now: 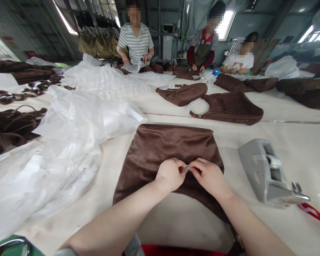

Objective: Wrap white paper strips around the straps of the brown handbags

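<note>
A brown leather bag [149,142] lies flat on the table before me, its strap curving toward the front edge on the right. Over the right end of its zipper slit [154,161], my left hand [172,173] and my right hand [208,175] meet fingertip to fingertip. Both hands are pinched around a tiny pale piece [187,167], too small to identify, just above the leather.
A grey tape dispenser [264,174] stands to the right, with scissors and a red ribbon [316,215] beside it. Clear plastic bags [69,142] cover the left. More brown bags [230,106] lie beyond. Several people are across the table.
</note>
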A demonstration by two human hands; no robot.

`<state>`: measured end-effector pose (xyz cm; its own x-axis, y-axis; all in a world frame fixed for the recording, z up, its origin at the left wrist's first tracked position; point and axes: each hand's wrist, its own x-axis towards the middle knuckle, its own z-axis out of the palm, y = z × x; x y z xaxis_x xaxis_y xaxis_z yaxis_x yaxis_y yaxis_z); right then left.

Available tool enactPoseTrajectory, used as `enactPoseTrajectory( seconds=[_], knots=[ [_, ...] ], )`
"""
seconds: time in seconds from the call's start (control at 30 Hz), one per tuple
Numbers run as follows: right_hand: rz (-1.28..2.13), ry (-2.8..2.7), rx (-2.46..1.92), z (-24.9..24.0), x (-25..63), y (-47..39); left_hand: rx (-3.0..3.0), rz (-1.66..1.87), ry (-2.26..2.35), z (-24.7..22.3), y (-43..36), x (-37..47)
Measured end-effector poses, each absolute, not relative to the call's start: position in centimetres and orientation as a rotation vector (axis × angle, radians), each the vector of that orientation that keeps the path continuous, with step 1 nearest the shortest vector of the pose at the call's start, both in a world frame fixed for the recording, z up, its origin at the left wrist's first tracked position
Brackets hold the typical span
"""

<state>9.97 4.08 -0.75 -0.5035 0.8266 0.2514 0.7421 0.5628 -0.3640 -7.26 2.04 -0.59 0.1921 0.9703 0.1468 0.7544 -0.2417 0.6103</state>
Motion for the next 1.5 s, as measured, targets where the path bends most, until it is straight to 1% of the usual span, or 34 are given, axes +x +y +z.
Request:
enactPoseTrajectory(
  seconds=[0.33,0.5,0.63,0.9,1.1,1.33,1.5],
  knots=[
    [0.361,-2.349,-1.262,-1.1,10.0,4.6,2.226,0.554,1.643,0.1,1.3,-7.0],
    [0.322,-2.327,-1.280,-0.9,9.9,4.3,2.191,0.658,1.645,-0.6,1.7,-7.1],
    [0.359,-2.394,-1.205,-0.6,9.8,4.1,2.145,0.709,1.621,-1.0,2.1,-7.3],
    [0.303,-2.416,-1.165,-0.8,10.0,4.5,2.080,0.778,1.537,-0.7,2.2,-7.4],
    [0.220,-2.525,-1.085,-0.6,10.1,4.7,1.795,0.776,1.531,-0.9,2.7,-7.7],
    [-0.022,-2.730,-1.090,0.4,10.0,3.5,1.115,0.830,1.328,-1.4,2.9,-6.6],
    [-0.088,-2.767,-1.102,0.5,10.0,2.6,1.052,0.808,1.299,-0.9,2.9,-6.7]
  ],
)
